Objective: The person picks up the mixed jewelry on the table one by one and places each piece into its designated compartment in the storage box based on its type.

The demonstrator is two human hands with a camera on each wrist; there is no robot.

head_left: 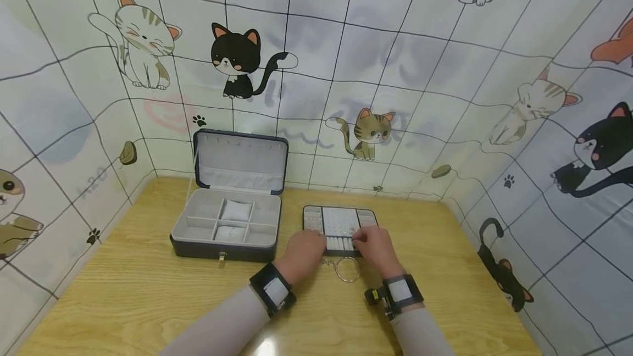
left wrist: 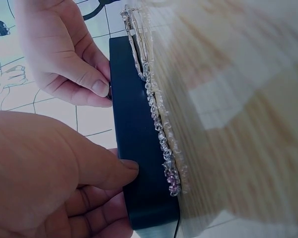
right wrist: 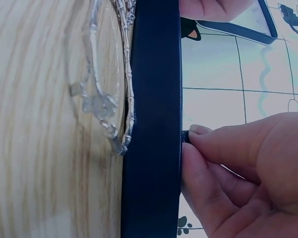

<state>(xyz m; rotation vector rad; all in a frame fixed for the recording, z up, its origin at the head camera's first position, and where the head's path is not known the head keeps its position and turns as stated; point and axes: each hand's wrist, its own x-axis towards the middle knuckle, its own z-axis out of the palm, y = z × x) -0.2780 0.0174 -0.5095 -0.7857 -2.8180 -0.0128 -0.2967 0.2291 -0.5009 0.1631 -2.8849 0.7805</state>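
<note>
Gripping a jewelry tray (right wrist: 151, 119), set lengthwise from hand to hand, equally near both, with the left hand (head_left: 303, 256); pinching a small dark piece (right wrist: 185, 136) atop it with the right hand (head_left: 378, 249).

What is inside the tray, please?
A white panel between two side sections, and white rolls in front. The left hand and right hand cover the near corners of the tray; what lies there is hidden.

2 sleeved forearms (head_left: 220, 320) forward, left grip (head_left: 303, 254) with straight thumb (left wrist: 107, 168), right grip (head_left: 378, 246) in thumb-and-finger pinch
</note>
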